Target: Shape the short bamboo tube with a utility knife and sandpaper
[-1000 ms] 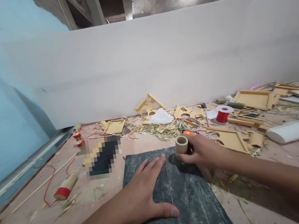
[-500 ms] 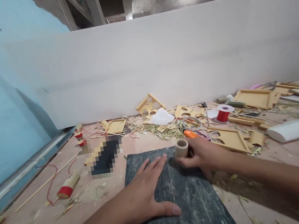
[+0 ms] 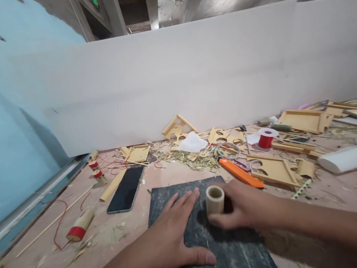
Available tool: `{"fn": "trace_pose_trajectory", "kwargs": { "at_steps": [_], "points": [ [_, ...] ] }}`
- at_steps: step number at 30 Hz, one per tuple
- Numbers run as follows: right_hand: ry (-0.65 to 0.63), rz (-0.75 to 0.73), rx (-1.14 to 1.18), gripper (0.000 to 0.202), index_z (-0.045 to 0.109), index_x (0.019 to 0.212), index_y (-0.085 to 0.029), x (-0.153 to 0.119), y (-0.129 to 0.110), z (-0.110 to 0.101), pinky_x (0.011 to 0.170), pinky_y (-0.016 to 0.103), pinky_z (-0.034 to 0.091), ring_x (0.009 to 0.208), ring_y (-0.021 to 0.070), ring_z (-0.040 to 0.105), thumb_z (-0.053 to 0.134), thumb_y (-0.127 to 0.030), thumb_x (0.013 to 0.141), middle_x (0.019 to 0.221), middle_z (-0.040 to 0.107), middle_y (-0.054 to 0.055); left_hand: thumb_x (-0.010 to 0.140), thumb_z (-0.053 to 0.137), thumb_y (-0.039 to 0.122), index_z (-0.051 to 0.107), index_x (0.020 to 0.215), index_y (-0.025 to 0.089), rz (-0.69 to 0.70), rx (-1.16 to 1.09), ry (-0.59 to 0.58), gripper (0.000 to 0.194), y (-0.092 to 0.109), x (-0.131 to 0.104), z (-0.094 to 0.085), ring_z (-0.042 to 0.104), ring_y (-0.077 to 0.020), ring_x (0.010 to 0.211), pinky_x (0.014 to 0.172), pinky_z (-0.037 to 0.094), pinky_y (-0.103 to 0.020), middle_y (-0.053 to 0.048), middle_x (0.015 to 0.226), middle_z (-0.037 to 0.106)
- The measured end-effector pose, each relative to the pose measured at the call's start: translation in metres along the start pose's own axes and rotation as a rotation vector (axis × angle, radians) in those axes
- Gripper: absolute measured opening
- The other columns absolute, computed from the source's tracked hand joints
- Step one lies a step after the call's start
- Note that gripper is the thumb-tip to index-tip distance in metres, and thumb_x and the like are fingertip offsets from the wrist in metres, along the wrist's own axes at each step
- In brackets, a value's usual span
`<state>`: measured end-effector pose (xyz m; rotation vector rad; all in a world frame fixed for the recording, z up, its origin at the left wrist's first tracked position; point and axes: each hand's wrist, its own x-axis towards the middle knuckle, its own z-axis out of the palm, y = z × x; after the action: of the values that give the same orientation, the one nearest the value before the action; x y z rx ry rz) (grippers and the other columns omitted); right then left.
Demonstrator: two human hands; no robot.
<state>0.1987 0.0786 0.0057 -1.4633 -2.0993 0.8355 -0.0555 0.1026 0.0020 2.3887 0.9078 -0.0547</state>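
A dark, scuffed sheet that looks like sandpaper lies on the table in front of me. My left hand rests flat on its left part, fingers stretched and thumb out to the side. In my right hand is a short bamboo tube, gripped round its side and standing upright on the sheet. The tube's open top faces up; its lower end is partly hidden by my thumb. Just beyond my right hand lies an orange utility knife.
A smartphone and a bamboo piece with a red band lie on the left. Behind are shavings, a red spool, cut wooden panels and a white roll. A white board stands along the back.
My right hand has drawn the bamboo tube toward me across the dark sheet, uncovering more of the orange knife. My left hand stays in place on the sheet.
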Motion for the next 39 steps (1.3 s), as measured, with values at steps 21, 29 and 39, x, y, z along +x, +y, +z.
{"fn": "trace_pose_trajectory", "kwargs": {
  "at_steps": [21,29,39],
  "points": [
    [0.204,0.120,-0.124,0.018,0.057,0.077,-0.021,-0.0010,0.0028,-0.0011,0.057,0.025,0.041,0.065,0.0177,0.059,0.070,-0.033,0.078,0.070,0.066,0.001,0.079,0.067,0.084,0.012,0.169,0.021,0.037,-0.003,0.026,0.123,0.0037,0.0006,0.0001,0.011,-0.0404,0.159,0.128,0.012,-0.061,-0.016,0.173,0.012],
    [0.198,0.123,-0.107,0.017,0.059,0.077,-0.021,0.0020,0.0020,-0.0006,0.059,0.026,0.042,0.067,0.0190,0.059,0.069,-0.033,0.078,0.071,0.067,0.001,0.081,0.069,0.081,0.013,0.169,0.023,0.062,-0.010,0.040,0.120,0.0029,0.0002,0.0010,0.012,-0.0399,0.159,0.128,0.012,-0.061,-0.014,0.173,0.013],
    [0.053,0.045,-0.011,0.015,0.058,0.074,-0.021,0.0018,0.0031,0.0007,0.052,0.024,0.037,0.058,0.0147,0.053,0.068,-0.031,0.078,0.065,0.063,-0.002,0.081,0.067,0.083,0.010,0.169,0.019,0.039,0.001,0.032,0.123,0.0031,0.0007,0.0022,0.008,-0.0399,0.159,0.128,0.011,-0.060,-0.015,0.173,0.009]
  ]
}}
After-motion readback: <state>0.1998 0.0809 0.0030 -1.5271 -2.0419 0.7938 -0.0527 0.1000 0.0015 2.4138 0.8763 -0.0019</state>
